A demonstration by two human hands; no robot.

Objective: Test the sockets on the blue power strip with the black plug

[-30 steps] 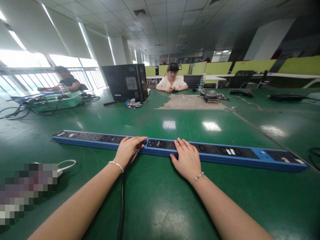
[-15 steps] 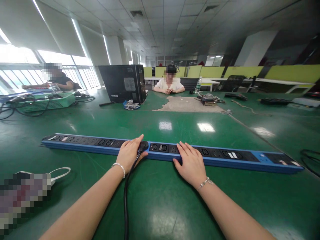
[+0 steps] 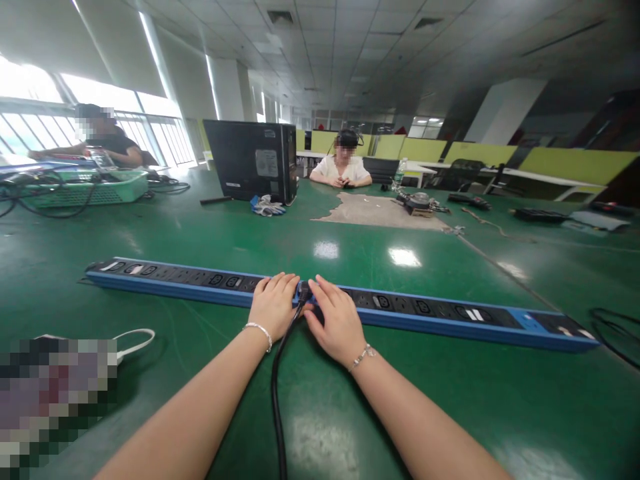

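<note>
A long blue power strip (image 3: 440, 319) with black sockets lies across the green table. Near its middle is a black plug (image 3: 305, 292), its black cable (image 3: 277, 387) running down toward me. My left hand (image 3: 274, 308) rests on the strip at the plug's left side, its fingers wrapped over the strip's top and its thumb beside the plug. On the other side, my right hand (image 3: 337, 320) lies over the strip with its fingertips at the plug, closed around it. The plug's prongs are hidden.
A pixelated object (image 3: 55, 393) with a white loop is at the lower left. Farther back are a green basket (image 3: 115, 188) of cables, a black computer case (image 3: 255, 163), gloves (image 3: 267, 206) and a bottle (image 3: 400, 172). Two people sit beyond.
My right hand has moved left along the strip to the plug. My left hand stays beside the plug. The camera view has shifted slightly.
</note>
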